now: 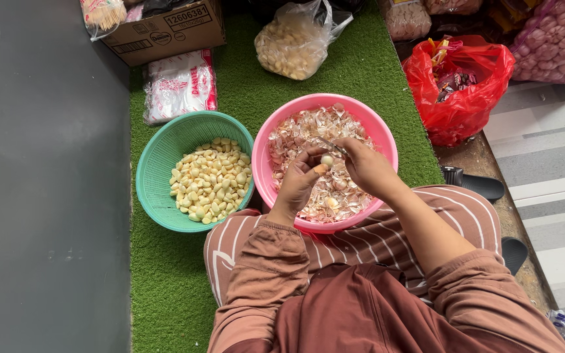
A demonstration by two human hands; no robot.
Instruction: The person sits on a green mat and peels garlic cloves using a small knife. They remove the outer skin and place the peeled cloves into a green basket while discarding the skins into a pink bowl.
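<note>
Garlic clove [326, 159]: small, pale cream, rounded and smooth, apparently bare of skin, held above the middle of the pink basin [276, 134]. The left hand [299, 182] pinches it, fingers closed around the clove from below and the side. The right hand [366, 167] is closed on a small knife [330, 145], whose thin blade points left toward the clove; whether the blade touches it cannot be told.

The pink basin is round and holds a heap of papery pinkish-white garlic skins [344, 193]. Its near rim rests against the person's striped lap. Just beside it on the left, rims nearly touching, stands a green perforated basket [158, 157] holding peeled cloves [212, 180], pale yellow, filling only the bottom.

Both vessels sit on a strip of green artificial turf [165, 281]. The strip's left edge meets a dark grey floor [47, 196]; its right edge ends near a red plastic bag [459, 85]. Behind the basin lies a clear bag of cloves [292, 42], with a white printed packet [179, 85] and a cardboard box [165, 29] to the left of it. Open turf remains between basin and rear bag, and in front of the basket.
</note>
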